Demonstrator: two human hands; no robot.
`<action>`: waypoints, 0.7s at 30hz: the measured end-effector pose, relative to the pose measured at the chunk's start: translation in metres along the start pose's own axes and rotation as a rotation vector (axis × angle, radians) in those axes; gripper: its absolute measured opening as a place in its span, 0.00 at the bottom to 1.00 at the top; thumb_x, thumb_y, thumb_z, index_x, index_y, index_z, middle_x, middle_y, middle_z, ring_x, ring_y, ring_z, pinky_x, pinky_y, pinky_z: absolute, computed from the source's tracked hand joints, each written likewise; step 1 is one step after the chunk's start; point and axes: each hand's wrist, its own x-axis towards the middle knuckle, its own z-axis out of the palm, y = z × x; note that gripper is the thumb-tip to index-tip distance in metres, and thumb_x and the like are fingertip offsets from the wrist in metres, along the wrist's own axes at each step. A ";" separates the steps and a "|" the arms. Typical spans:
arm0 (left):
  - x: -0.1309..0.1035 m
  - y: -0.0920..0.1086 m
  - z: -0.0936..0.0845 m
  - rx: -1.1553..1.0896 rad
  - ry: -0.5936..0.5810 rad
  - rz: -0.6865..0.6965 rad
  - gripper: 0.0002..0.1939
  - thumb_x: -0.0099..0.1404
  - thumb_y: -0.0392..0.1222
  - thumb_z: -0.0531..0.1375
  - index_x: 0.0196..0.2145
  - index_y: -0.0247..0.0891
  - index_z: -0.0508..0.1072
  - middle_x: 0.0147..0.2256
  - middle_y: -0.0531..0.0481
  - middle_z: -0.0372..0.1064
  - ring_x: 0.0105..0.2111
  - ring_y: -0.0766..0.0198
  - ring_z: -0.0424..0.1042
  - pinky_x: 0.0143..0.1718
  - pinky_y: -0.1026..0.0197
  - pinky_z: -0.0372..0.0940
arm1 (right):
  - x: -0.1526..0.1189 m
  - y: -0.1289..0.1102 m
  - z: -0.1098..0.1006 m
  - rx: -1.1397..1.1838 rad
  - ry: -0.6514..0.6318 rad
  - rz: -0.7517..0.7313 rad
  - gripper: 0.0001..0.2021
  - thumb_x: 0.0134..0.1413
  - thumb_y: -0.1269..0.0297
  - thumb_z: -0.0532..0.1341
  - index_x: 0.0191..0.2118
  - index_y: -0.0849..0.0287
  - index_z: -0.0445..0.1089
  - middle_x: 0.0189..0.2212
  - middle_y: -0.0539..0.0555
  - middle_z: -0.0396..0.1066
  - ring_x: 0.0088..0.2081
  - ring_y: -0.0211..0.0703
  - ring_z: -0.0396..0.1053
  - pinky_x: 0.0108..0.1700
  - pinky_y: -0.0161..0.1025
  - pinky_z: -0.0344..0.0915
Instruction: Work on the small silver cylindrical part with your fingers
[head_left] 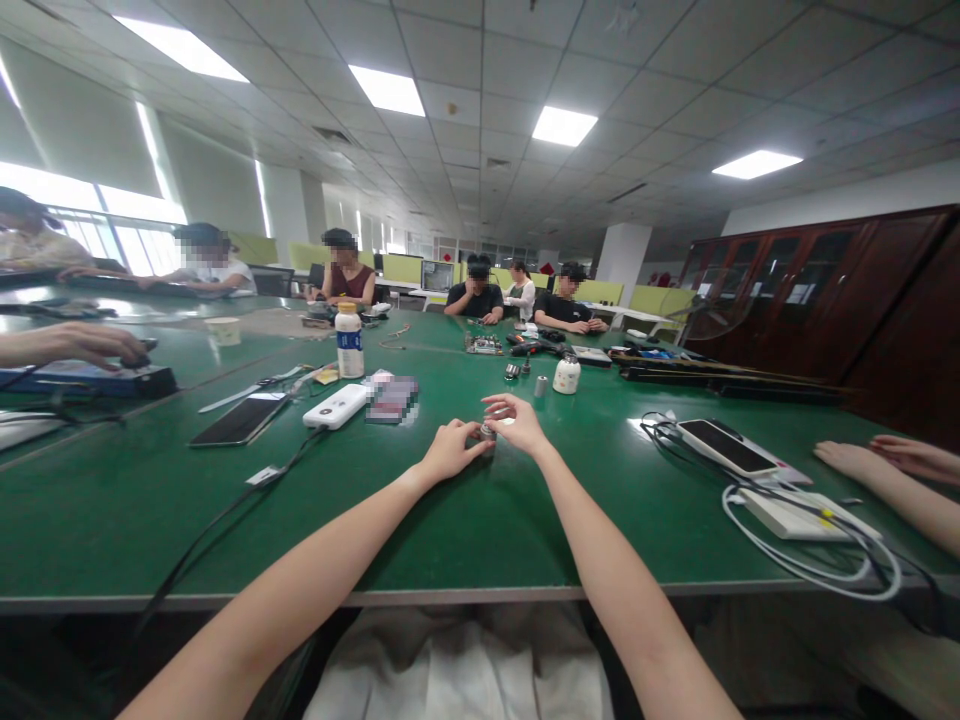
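Note:
A small silvery cylindrical object stands on the green table between my hands. My left hand is wrapped against its left side, thumb in front. From the right, my right hand has its fingertips at the object's top, fingers curved. Beyond them stand a small grey cylinder, a white round jar and some small metal pieces. Exactly how the fingertips meet the object is too small to make out.
Left of my hands lie a white power strip, a dark phone and a bottle. A white power bank with looped cables lies right. Another person's hands rest at far right; a hand is at far left.

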 end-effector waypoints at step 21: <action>-0.001 0.002 -0.003 0.009 -0.011 -0.008 0.16 0.66 0.51 0.60 0.46 0.40 0.76 0.38 0.47 0.79 0.43 0.52 0.72 0.44 0.54 0.64 | -0.003 0.000 0.001 -0.126 0.056 0.017 0.20 0.41 0.75 0.68 0.44 0.56 0.75 0.38 0.51 0.74 0.28 0.35 0.75 0.31 0.32 0.72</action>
